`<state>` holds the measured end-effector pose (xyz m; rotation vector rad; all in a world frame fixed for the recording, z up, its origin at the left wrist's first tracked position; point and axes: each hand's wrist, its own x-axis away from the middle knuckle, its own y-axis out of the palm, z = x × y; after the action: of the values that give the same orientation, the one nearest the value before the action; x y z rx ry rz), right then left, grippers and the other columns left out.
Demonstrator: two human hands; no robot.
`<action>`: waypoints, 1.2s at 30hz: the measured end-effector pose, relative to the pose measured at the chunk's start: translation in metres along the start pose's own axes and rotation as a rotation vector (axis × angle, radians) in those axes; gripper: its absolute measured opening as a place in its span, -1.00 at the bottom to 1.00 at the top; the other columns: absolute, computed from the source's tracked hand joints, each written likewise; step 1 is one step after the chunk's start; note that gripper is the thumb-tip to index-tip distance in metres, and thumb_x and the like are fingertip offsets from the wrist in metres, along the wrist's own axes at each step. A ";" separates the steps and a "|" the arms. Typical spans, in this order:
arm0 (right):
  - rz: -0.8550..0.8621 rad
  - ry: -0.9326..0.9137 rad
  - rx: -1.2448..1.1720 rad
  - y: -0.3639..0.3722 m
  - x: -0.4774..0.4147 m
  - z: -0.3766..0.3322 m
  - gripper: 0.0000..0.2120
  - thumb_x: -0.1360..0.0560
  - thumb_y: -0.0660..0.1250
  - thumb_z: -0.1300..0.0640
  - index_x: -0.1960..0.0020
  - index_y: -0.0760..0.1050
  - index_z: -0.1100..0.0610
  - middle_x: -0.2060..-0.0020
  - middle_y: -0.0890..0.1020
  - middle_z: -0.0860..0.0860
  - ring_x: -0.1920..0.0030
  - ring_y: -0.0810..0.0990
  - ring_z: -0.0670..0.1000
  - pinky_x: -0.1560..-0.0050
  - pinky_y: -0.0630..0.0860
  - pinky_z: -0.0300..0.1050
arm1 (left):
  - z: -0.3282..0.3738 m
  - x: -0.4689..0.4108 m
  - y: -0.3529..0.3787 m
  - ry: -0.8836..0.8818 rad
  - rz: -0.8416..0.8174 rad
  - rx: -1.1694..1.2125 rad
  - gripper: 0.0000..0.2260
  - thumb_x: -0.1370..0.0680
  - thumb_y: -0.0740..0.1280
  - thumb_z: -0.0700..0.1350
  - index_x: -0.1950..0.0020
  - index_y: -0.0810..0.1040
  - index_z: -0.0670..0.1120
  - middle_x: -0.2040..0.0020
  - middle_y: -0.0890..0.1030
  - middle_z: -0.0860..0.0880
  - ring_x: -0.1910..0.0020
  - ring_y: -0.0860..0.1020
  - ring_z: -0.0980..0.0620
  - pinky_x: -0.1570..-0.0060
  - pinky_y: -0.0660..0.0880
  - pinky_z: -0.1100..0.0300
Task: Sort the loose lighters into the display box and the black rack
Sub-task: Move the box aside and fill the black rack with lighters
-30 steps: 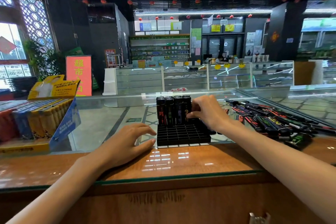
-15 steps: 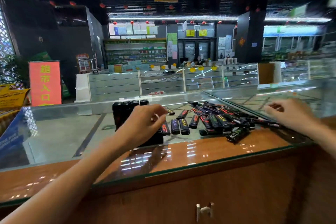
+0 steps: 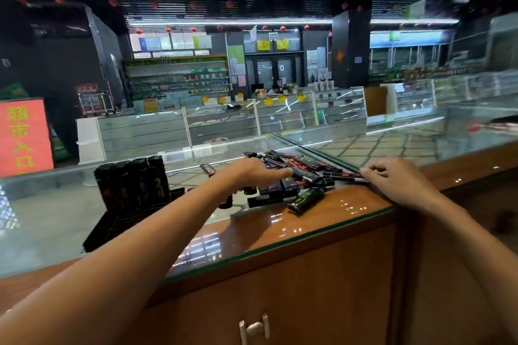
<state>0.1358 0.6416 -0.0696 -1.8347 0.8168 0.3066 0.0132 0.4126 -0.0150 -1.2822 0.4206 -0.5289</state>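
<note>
My left forearm point(image 3: 157, 232) hides the front right corner of the black rack point(image 3: 112, 224), and my left hand point(image 3: 252, 173) covers part of the loose lighters point(image 3: 305, 199). If my right hand point(image 3: 398, 185) pinches the lighter point(image 3: 342, 175) at its fingertips or only touches it, I cannot tell. The prints on the lighters are too blurred to read.

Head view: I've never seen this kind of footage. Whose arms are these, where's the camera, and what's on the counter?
No machine here: a person wears a camera on the head, so this single picture looks down their own arms. The left hand reaches with straight fingers over the pile of loose lighters on the glass counter. The right hand touches the end of a slim lighter; a grip is unclear. The black rack holds a row of upright lighters.
</note>
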 end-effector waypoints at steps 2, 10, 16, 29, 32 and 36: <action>0.002 -0.006 -0.017 0.000 0.000 0.001 -0.80 -0.53 0.29 0.06 0.04 0.64 0.13 0.02 0.67 0.06 0.08 0.55 0.01 0.09 0.38 -0.14 | 0.009 0.000 -0.002 -0.061 -0.077 0.017 -0.34 -0.51 0.16 0.30 -0.34 0.39 -0.22 -0.32 0.43 -0.21 -0.27 0.44 -0.19 -0.17 0.41 0.03; -0.129 -0.012 0.024 -0.006 0.000 0.008 -0.71 -0.43 0.35 -0.14 -0.03 0.59 0.02 -0.09 0.62 -0.01 -0.11 0.53 0.03 0.00 0.37 -0.14 | 0.013 -0.008 -0.013 -0.213 -0.161 0.071 -0.48 -0.58 0.19 0.14 -0.31 0.35 -0.27 -0.06 0.44 -0.24 0.11 0.47 -0.07 0.10 0.49 0.16; -0.144 -0.013 0.048 -0.003 -0.002 0.009 -0.69 -0.43 0.34 -0.17 -0.05 0.56 0.00 -0.13 0.59 0.02 -0.13 0.50 0.04 -0.02 0.37 -0.13 | 0.021 -0.009 -0.012 -0.158 -0.142 -0.081 -0.73 -0.60 0.21 -0.04 0.23 0.37 -0.17 0.30 0.37 -0.07 0.38 0.34 0.07 0.39 0.31 0.31; -0.147 -0.007 0.056 -0.004 0.000 0.006 -0.68 -0.45 0.33 -0.15 -0.08 0.56 0.03 -0.16 0.56 0.04 -0.16 0.49 0.04 -0.06 0.41 -0.09 | 0.016 -0.013 0.001 -0.036 0.155 0.024 -0.82 -0.55 0.31 -0.12 0.05 0.47 -0.25 0.32 0.36 -0.05 0.13 0.44 -0.02 0.29 0.43 0.27; -0.156 -0.013 0.089 -0.002 -0.001 0.008 -0.66 -0.45 0.31 -0.17 -0.10 0.55 0.02 -0.12 0.58 0.02 -0.14 0.48 0.01 -0.07 0.40 -0.09 | 0.004 -0.011 0.001 0.038 0.248 0.526 -0.78 -0.50 0.37 -0.23 0.30 0.39 -0.16 0.35 0.46 -0.07 0.29 0.53 0.01 0.42 0.44 0.30; -0.129 -0.028 0.086 -0.002 -0.001 0.009 -0.67 -0.45 0.32 -0.14 -0.08 0.57 0.05 -0.09 0.60 0.00 -0.06 0.48 -0.06 0.03 0.33 -0.18 | -0.009 0.004 0.019 0.173 0.371 0.948 -0.87 -0.46 0.41 -0.29 0.23 0.47 -0.21 0.36 0.52 -0.07 0.39 0.54 0.07 0.47 0.48 0.38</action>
<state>0.1375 0.6500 -0.0715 -1.7891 0.6790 0.2106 0.0137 0.4074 -0.0351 -0.2373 0.4557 -0.4343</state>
